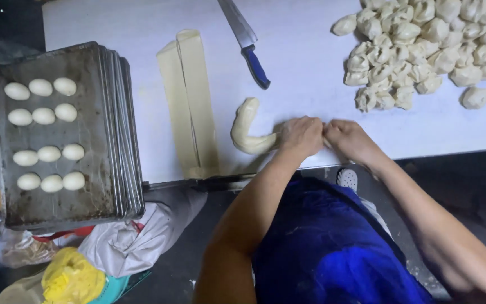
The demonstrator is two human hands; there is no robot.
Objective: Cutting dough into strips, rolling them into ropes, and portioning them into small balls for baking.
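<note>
Two hands meet at the near edge of the white table (310, 62), just above the person's blue apron (333, 242). The left hand (301, 135) is curled down over one end of a thick rope of dough (247, 130), its fingers closed on it. The right hand (347, 137) presses close against the left, knuckle to knuckle, fingers bent inward; whether it grips the same dough cannot be told, since the left hand hides the meeting point. From the left hand the rope runs leftward along the table, then bends up and away in a hook shape, its free end lying flat on the surface.

Just left of that rope, two long flat strips of dough (189, 101) lie side by side, touching along their length and reaching from the near edge toward the far side. Further left, a stack of dark metal baking trays (122, 129) stands beside the table; the top tray carries twelve smooth oval dough pieces (43, 115) in four rows of three.

Beyond the hands, a knife with a blue handle (255, 66) rests on the table, blade pointing away. At the far right lies a heap of rough dough lumps (423, 50), well apart from the hands.
</note>
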